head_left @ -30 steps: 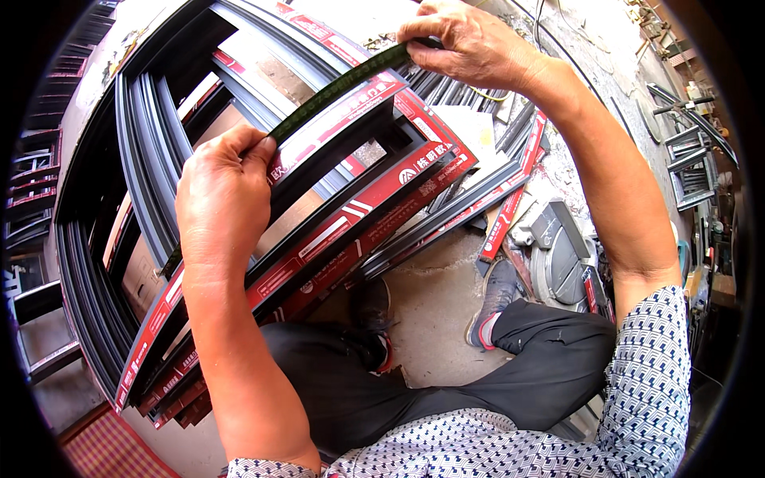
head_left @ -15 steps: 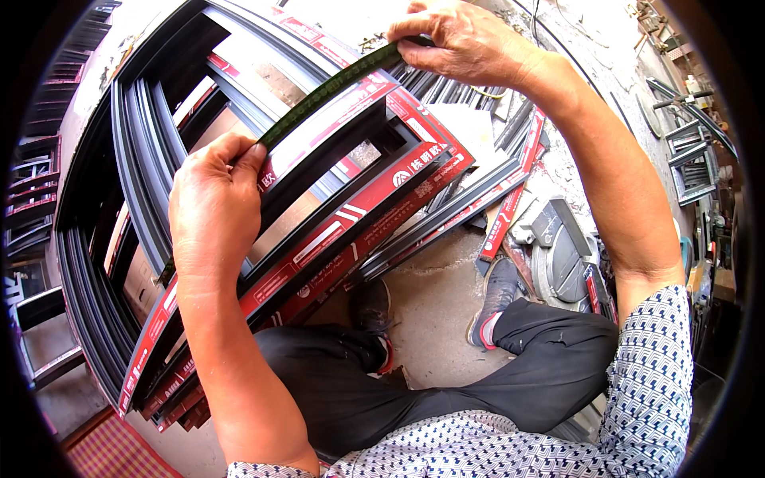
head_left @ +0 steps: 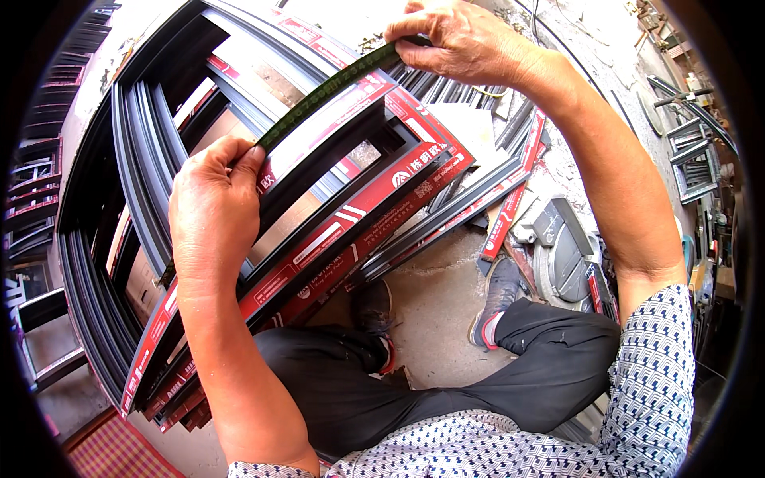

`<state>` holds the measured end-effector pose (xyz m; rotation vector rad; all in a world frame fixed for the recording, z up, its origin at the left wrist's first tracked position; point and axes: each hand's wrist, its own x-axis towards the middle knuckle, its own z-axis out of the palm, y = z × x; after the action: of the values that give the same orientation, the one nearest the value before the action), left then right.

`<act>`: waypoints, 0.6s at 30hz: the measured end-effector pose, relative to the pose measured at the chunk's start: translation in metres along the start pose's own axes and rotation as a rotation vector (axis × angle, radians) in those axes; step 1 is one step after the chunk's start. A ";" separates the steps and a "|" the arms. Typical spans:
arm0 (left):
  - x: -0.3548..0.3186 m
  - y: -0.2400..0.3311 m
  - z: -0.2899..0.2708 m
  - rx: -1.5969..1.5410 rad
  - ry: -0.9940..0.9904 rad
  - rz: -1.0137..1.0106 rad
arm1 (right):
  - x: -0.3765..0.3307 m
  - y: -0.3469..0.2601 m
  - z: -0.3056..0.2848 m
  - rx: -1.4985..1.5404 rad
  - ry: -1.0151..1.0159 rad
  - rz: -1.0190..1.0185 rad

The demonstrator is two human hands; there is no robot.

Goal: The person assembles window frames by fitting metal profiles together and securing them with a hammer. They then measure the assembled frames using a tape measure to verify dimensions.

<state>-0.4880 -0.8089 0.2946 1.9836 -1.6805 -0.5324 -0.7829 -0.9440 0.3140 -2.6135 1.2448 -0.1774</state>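
A narrow dark strip [head_left: 328, 92] with faint green markings is stretched between my hands, bowed slightly upward. My left hand [head_left: 215, 207] pinches its lower end between thumb and fingers. Farther away to the right, my right hand [head_left: 458, 44] grips the other end, fingers curled around it. Beneath the strip lies a stack of black metal frames [head_left: 143, 167] with red-and-white film on their edges. The near bar [head_left: 319, 243] of the top frame runs diagonally below the strip. Whether the strip touches the frame, I cannot tell.
A grey machine [head_left: 562, 251] with a round base stands on the floor to the right of my foot. Loose metal profiles [head_left: 454, 95] lie beyond the stack. More frames [head_left: 40, 191] are piled at far left. A plaid cloth [head_left: 119, 450] is at lower left.
Hardly anything differs. Both hands have shifted very slightly left while keeping hold of the dark strip.
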 end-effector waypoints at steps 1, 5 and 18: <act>0.000 0.000 0.000 -0.001 0.002 0.004 | 0.000 0.001 0.000 0.008 0.012 -0.015; 0.000 0.001 0.002 0.012 0.011 0.028 | -0.003 0.001 0.000 0.026 0.006 0.028; -0.001 0.002 0.000 0.049 0.022 0.035 | -0.002 -0.002 -0.001 0.036 0.041 -0.037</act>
<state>-0.4902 -0.8079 0.2958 1.9827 -1.7272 -0.4600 -0.7828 -0.9416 0.3152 -2.6159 1.1959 -0.2584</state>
